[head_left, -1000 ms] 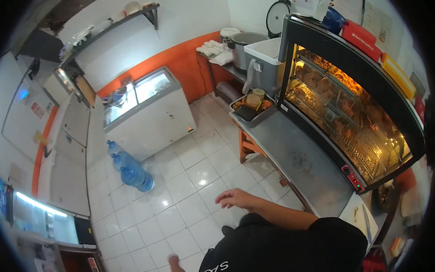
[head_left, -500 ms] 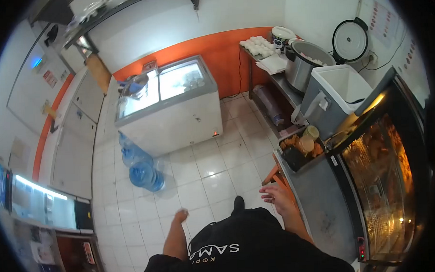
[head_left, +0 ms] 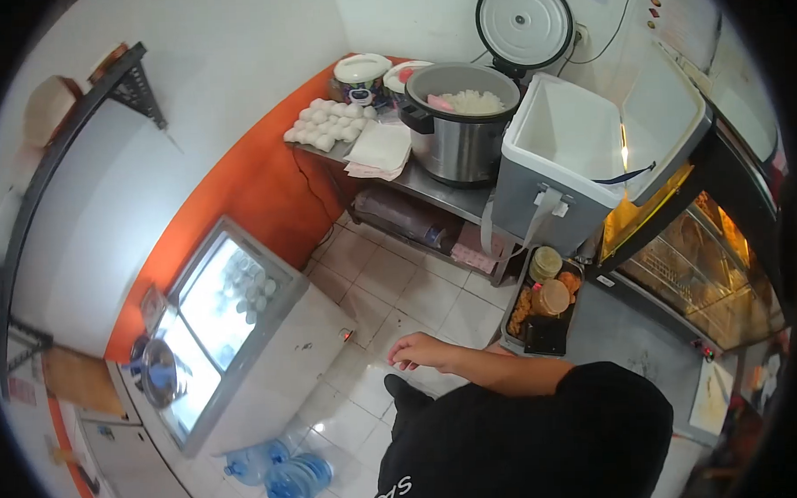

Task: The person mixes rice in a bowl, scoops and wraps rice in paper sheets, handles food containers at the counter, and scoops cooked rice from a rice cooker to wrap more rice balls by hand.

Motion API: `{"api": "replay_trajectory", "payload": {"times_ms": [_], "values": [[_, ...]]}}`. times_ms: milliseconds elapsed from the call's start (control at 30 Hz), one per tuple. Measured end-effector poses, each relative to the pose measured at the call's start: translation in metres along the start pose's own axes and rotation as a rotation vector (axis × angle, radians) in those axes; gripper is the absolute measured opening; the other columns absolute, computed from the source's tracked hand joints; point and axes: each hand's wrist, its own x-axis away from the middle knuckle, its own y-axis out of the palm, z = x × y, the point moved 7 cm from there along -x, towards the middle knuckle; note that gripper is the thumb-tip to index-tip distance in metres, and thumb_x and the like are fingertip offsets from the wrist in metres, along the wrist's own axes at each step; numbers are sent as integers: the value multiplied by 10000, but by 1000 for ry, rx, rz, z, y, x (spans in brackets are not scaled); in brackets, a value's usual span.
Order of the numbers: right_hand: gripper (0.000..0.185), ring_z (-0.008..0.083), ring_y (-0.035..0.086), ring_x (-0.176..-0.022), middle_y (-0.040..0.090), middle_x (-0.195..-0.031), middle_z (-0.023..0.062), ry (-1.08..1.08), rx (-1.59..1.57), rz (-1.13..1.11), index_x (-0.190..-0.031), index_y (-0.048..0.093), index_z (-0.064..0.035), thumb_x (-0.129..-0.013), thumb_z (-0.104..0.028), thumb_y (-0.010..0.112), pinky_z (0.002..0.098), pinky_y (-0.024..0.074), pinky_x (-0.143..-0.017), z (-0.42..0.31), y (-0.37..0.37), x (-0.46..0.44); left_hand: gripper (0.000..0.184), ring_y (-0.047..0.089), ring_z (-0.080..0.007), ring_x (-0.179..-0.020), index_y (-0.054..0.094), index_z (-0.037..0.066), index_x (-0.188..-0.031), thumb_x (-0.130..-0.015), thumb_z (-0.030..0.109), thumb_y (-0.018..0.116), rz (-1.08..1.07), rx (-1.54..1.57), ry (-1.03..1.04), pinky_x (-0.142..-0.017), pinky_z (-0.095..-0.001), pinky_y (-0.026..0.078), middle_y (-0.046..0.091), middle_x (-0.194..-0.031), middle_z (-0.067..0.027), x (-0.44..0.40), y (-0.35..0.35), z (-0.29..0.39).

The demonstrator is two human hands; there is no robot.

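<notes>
My right hand (head_left: 417, 352) reaches leftward above the tiled floor, fingers loosely bent and apart, with nothing visible in it. My left hand is out of view. To the right of my right hand, a dark tray (head_left: 515, 324) on the metal counter holds fried pieces of food, a light-lidded jar (head_left: 551, 298), a second jar (head_left: 546, 263) and a black container (head_left: 546, 333). Behind it stands an open grey cooler box (head_left: 545, 178), its white inside showing. Next to that is an open rice cooker (head_left: 461, 146) with white rice (head_left: 474, 102) and something pink inside.
White eggs (head_left: 324, 124), papers (head_left: 380, 149) and lidded tubs (head_left: 363, 75) sit on the back table. A glass-topped chest freezer (head_left: 279, 350) stands at left, with big blue water bottles (head_left: 297, 481) on the floor beside it. The lit glass display warmer (head_left: 697, 256) is at right.
My view has turned right toward the counter and cooker. My right arm now stretches across in front of my body; my left hand has gone out of view.
</notes>
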Motion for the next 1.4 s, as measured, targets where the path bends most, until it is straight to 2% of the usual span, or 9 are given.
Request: {"api": "replay_trajectory", "payload": {"times_ms": [167, 233, 367, 567, 767, 933, 1100, 1200, 1400], "values": [[182, 86, 624, -821, 670, -953, 11, -335, 46, 10, -1051, 664, -60, -887, -103, 600, 240, 483, -729, -140, -34, -57, 344, 644, -241, -840, 706, 45, -969, -889, 318, 514, 46, -59, 163, -757, -378, 493, 694, -873, -123, -81, -35, -1], [179, 109, 637, -821, 677, -925, 35, -515, 72, 278, -1029, 669, -49, -858, -73, 621, 271, 504, -729, -214, -92, -51, 370, 595, -172, -781, 676, 40, -1079, -891, 308, 504, -64, 664, -144, -703, -337, 481, 669, -889, -69, -189, -131, 32], [174, 113, 601, -761, 684, -904, 47, -710, 12, 736, -950, 682, -28, -809, -83, 597, 247, 482, -708, -347, -208, 2, 388, 613, -159, -936, 593, -1, -1210, -957, 289, 545, -102, 758, 278, -856, -303, 471, 666, -1033, -91, -292, -322, 278], [252, 94, 586, -827, 676, -959, 21, -948, 367, 1070, -1051, 667, -39, -878, -189, 562, 251, 465, -760, -514, -339, 43, 304, 600, -162, -974, 583, -5, -1192, -957, 185, 556, -235, 688, 607, -897, -294, 456, 657, -1059, -87, -409, -410, 545], [255, 139, 582, -601, 664, -744, 49, -152, 812, 965, -903, 703, -37, -837, -257, 590, 304, 471, -513, -515, -541, -76, 250, 574, -154, -946, 608, 4, -1149, -917, 91, 575, -268, 781, 658, -869, -283, 449, 649, -1061, -78, -526, -429, 713], [274, 188, 581, -554, 665, -693, 103, 347, 485, 750, -808, 703, 14, -751, -254, 699, 346, 469, -475, -398, -599, -166, 280, 584, -168, -958, 590, -7, -1174, -911, 90, 574, -368, 798, 662, -875, -291, 452, 644, -1077, -91, -573, -450, 784], [288, 287, 650, -663, 692, -783, 147, 400, 877, 741, -856, 703, 14, -698, -223, 736, 397, 517, -583, -389, -597, -211, 274, 579, -168, -973, 582, -4, -1175, -916, 87, 570, -430, 773, 550, -901, -298, 452, 632, -1107, -97, -616, -469, 798], [323, 314, 687, -796, 701, -889, 171, 508, 794, 1147, -893, 706, 0, -666, -224, 760, 399, 544, -673, -401, -595, -199, 277, 571, -162, -982, 579, -8, -1178, -913, 70, 569, -498, 725, 523, -916, -293, 447, 627, -1118, -99, -642, -469, 816], [370, 308, 693, -882, 705, -918, 161, 621, 694, 1134, -918, 715, -17, -629, -234, 790, 402, 555, -730, -399, -599, -196, 269, 556, -149, -975, 586, 3, -1167, -906, 62, 557, -655, 617, 588, -922, -282, 424, 630, -1108, -83, -654, -461, 885]]}}
